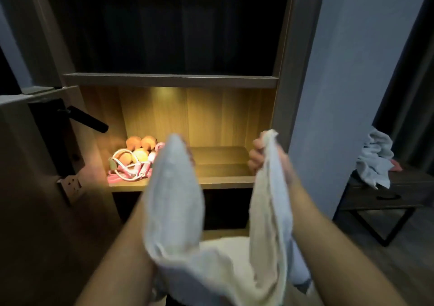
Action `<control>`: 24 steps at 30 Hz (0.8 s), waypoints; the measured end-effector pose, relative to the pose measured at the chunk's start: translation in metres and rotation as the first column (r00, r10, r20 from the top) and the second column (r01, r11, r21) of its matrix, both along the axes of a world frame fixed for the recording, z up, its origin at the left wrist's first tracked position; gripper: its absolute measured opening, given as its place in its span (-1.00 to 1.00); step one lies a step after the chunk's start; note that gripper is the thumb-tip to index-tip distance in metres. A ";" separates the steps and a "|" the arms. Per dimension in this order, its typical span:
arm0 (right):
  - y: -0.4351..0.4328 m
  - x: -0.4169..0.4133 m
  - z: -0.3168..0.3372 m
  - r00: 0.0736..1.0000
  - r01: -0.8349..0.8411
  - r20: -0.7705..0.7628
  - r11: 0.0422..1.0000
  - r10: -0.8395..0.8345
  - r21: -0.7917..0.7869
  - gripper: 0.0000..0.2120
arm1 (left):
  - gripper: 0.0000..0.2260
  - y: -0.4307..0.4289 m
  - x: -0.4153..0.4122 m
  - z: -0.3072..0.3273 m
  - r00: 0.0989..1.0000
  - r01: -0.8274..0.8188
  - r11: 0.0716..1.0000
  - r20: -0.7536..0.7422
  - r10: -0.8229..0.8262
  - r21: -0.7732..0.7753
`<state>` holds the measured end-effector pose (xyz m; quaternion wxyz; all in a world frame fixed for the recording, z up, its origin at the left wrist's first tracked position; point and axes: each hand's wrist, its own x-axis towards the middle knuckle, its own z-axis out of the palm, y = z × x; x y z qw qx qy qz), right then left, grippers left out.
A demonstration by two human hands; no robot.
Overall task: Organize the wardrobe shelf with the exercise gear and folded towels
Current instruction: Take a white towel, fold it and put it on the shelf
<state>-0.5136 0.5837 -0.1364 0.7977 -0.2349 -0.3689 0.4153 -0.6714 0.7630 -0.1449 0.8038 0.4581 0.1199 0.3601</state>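
Observation:
I hold a pale towel (pixel 178 200) stretched between both hands in front of the wardrobe. My right hand (pixel 258 155) grips one upper corner at the right. My left hand (pixel 189 156) is almost wholly hidden behind the other raised corner. The towel sags in a loop toward my body. Behind it is the lit wooden shelf (pixel 223 179). On the shelf's left side lie orange dumbbells (pixel 138 147) and a pink and white skipping rope (pixel 128 168), bunched together.
A second crumpled towel (pixel 375 160) lies on a dark side table (pixel 399 195) at the right. The wardrobe door with a black handle (pixel 89 119) stands open at the left. A dark upper compartment sits above the lit shelf.

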 end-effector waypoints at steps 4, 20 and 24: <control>0.015 -0.066 -0.033 0.966 0.256 0.100 0.944 -0.240 -0.210 -0.88 | -0.89 -0.061 0.008 -0.013 0.990 0.136 0.969 -0.063 -0.125 0.204; -0.020 -0.108 -0.100 0.901 0.376 0.397 0.773 -0.177 -0.510 -0.78 | -0.72 -0.102 -0.025 -0.095 0.980 0.073 0.868 -0.197 0.030 0.492; -0.027 -0.111 -0.121 0.939 0.312 0.311 0.743 -0.146 -0.592 -0.80 | -0.71 -0.097 -0.037 -0.112 0.923 0.108 0.923 -0.381 0.045 0.370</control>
